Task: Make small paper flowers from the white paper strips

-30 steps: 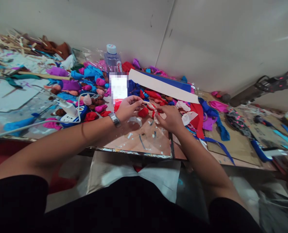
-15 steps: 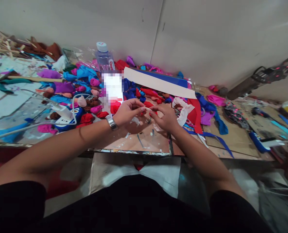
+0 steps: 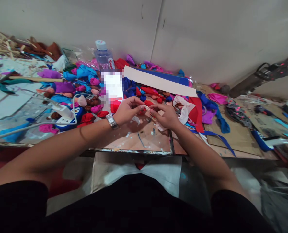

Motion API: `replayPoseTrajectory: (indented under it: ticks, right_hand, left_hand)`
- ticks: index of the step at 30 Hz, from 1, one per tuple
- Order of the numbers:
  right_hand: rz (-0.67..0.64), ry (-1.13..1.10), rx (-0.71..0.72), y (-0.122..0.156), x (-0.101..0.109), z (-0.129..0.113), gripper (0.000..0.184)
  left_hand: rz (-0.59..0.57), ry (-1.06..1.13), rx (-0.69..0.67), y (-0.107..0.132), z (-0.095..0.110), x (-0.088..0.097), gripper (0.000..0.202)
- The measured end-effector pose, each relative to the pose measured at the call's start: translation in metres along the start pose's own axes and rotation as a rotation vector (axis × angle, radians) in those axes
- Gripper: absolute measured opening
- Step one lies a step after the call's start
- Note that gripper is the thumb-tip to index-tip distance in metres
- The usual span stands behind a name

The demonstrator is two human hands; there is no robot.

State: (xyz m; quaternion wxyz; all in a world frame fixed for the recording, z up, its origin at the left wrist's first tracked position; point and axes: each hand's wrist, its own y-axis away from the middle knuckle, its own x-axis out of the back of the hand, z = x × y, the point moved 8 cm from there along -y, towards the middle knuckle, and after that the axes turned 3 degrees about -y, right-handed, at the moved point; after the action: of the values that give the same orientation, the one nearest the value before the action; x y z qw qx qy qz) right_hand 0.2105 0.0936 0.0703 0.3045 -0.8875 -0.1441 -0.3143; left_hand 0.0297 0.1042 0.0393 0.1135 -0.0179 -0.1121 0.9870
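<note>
My left hand [image 3: 126, 110], with a metal watch at the wrist, and my right hand [image 3: 165, 116] meet over the table's middle. Both pinch a small pale strip [image 3: 147, 108] between their fingertips; what it is made of I cannot make out. Small red pieces [image 3: 144, 111] lie just behind the fingers. A heap of red, blue, pink and purple crepe rolls [image 3: 85, 84] spreads to the left and behind. White and red paper scraps [image 3: 186, 108] sit right of my right hand.
A water bottle [image 3: 103, 58] stands by the wall. A long white and blue sheet [image 3: 158, 82] lies behind the hands. A white power strip with cable [image 3: 63, 115] sits left. Tools and blue ribbon [image 3: 219, 124] clutter the right; wooden sticks [image 3: 3, 43] are piled far left.
My hands have drawn closer together, the fingertips now meeting on the pale strip. The view shifted slightly; the right hand lifted from the red pieces toward the left hand.
</note>
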Motion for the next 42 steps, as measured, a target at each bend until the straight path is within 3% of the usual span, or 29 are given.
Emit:
replayPoseTrajectory:
  ticks: [7, 15, 20, 24, 31, 37, 42]
  right_hand:
    - [0.011, -0.048, -0.001, 0.0, 0.003, -0.012, 0.027]
    - [0.12, -0.022, 0.074, 0.003, 0.007, -0.014, 0.027]
    - [0.072, 0.015, 0.088, 0.002, 0.004, -0.011, 0.033]
    - [0.046, 0.106, 0.075, -0.001, 0.005, -0.007, 0.025]
    - [0.052, 0.26, 0.105, -0.004, 0.015, -0.008, 0.028]
    - [0.056, 0.189, 0.108, -0.004, 0.018, -0.011, 0.024]
    - [0.067, 0.063, 0.025, -0.004, 0.015, -0.008, 0.021]
  left_hand:
    - [0.0, -0.011, -0.004, 0.0, -0.001, 0.0, 0.04]
    - [-0.053, -0.039, -0.03, 0.004, 0.004, -0.007, 0.042]
    - [0.047, -0.023, -0.011, 0.0, 0.003, 0.004, 0.044]
    - [0.144, 0.05, 0.031, -0.004, -0.005, 0.014, 0.04]
    - [0.183, 0.036, 0.021, -0.004, -0.005, 0.017, 0.029]
    - [0.154, -0.049, -0.007, -0.001, 0.004, 0.013, 0.026]
    - [0.152, -0.035, -0.019, -0.001, 0.005, 0.013, 0.025]
